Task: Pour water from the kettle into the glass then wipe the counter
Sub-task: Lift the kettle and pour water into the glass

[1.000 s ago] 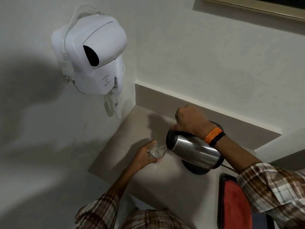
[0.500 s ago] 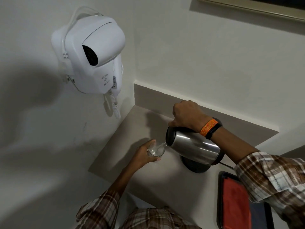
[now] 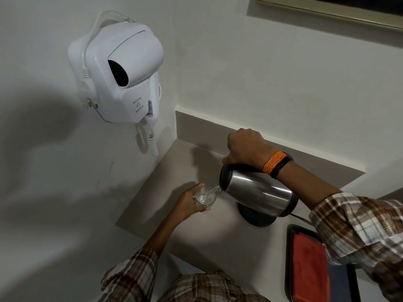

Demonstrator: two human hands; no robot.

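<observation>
The right hand (image 3: 244,147) grips the tilted kettle (image 3: 255,190) pouring into the glass (image 3: 205,198) held by the left hand (image 3: 187,203), near the table's (image 3: 174,162) left edge beside the wall.

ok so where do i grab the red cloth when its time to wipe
Take the red cloth by its far short edge, reaching down from above with the right hand. It lies flat in the black tray, so only a top pinch clears the raised rim.
</observation>
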